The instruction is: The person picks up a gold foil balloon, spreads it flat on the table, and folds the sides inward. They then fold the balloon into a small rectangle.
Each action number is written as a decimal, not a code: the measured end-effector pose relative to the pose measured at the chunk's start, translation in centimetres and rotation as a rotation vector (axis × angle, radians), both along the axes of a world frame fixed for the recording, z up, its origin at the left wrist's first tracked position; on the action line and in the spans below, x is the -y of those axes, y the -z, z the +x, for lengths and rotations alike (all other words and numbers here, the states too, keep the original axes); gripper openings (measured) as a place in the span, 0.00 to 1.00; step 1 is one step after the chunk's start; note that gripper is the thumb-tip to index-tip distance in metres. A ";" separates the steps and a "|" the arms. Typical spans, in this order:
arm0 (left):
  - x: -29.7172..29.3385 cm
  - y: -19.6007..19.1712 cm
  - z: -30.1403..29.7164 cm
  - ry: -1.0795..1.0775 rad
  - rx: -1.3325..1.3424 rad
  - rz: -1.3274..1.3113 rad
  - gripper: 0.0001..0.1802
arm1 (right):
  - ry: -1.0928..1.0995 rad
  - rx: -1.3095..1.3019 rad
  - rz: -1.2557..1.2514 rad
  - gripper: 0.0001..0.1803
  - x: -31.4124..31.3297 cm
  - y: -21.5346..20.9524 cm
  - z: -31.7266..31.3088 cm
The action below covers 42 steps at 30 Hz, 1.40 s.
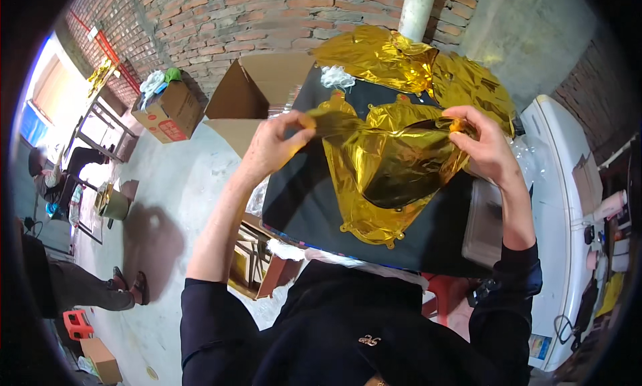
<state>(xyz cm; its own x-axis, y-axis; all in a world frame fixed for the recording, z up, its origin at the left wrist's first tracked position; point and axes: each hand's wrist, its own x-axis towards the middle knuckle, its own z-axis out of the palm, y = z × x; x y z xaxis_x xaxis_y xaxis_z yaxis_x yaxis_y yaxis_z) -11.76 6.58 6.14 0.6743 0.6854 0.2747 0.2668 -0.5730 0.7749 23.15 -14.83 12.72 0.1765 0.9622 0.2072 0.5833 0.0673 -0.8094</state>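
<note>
Between my two hands a flat gold foil balloon (413, 168) is stretched sideways above the table, its middle sagging in shiny folds. My left hand (275, 142) pinches its left end between thumb and fingers. On the other side my right hand (487, 144) grips the right end, near a small bright orange-yellow spot. Under the held piece, another flat gold foil balloon (374, 231) with small tabs along its edge lies on the black-covered table (294, 205). Where one foil piece ends and the other begins is partly hidden by the folds.
More gold foil (374, 51) is heaped at the table's far edge, near white string (336, 77). A clear plastic container (483, 215) sits at the right, beside a white appliance (558, 178). An open cardboard box (234, 95) stands left; another person's legs (93, 285) show farther left.
</note>
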 end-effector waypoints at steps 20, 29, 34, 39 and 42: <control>1.6 12.2 3.9 -0.052 -0.207 0.449 0.60 | 0.129 0.077 0.191 0.06 -1.0 -2.2 1.9; 0.6 11.8 2.5 -0.089 -0.163 0.568 0.37 | 0.136 0.112 0.239 0.09 -3.6 -2.6 1.8; -1.1 10.1 1.2 -0.138 -0.081 0.568 0.22 | 0.233 0.294 0.147 0.09 -6.1 -2.2 5.4; -1.2 8.7 -0.4 -0.179 -0.042 0.340 0.17 | 0.269 0.620 0.362 0.11 -9.6 -0.8 8.6; 0.8 8.6 -0.7 -0.226 0.032 -0.047 0.13 | 0.432 0.772 0.459 0.11 -11.9 1.2 8.6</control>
